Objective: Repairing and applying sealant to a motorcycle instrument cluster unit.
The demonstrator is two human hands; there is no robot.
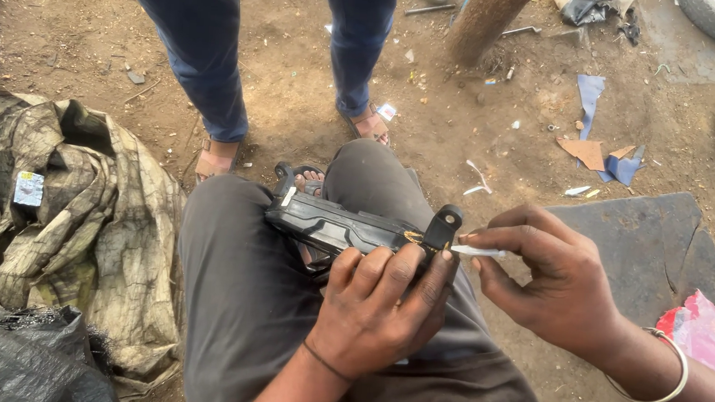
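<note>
Now the left hand grips a black plastic part, which lies under its fingers. Just beside it, the right hand pinches a small white stick, touching the part.

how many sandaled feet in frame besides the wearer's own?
2. One sandaled foot stands on the dirt left of the wearer's knee; the other is just beyond the knees, right of centre. Both belong to the person standing in front.
</note>
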